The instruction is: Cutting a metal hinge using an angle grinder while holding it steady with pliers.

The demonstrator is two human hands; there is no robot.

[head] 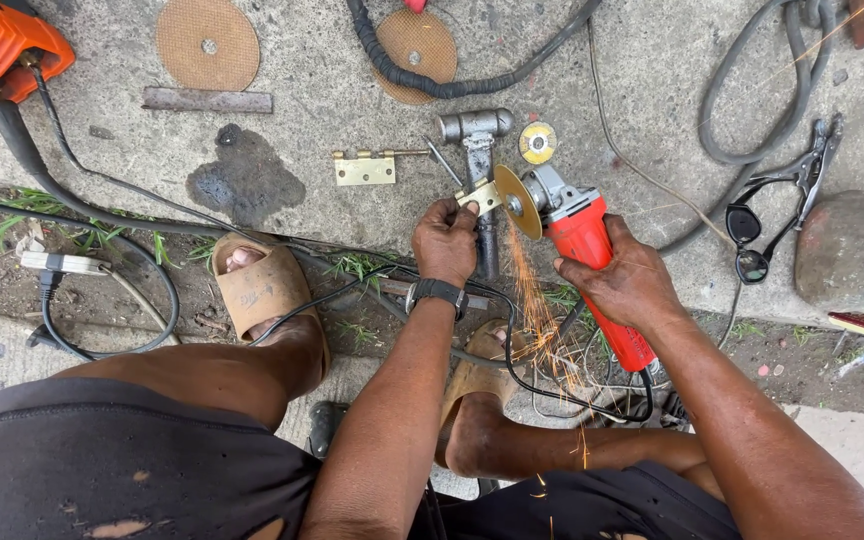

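I'm clamping my left hand [444, 240] on the brass hinge [476, 197], right hand [624, 282] gripping the grinder [582, 250], keeping fingers behind the disc [518, 201].

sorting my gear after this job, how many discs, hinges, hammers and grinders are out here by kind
Discs: 4, two big tan ones, a small yellow one, and one on the grinder
Hinges: 2, one on the concrete, one in the left hand
Hammers: 1
Grinders: 1
Total: 8
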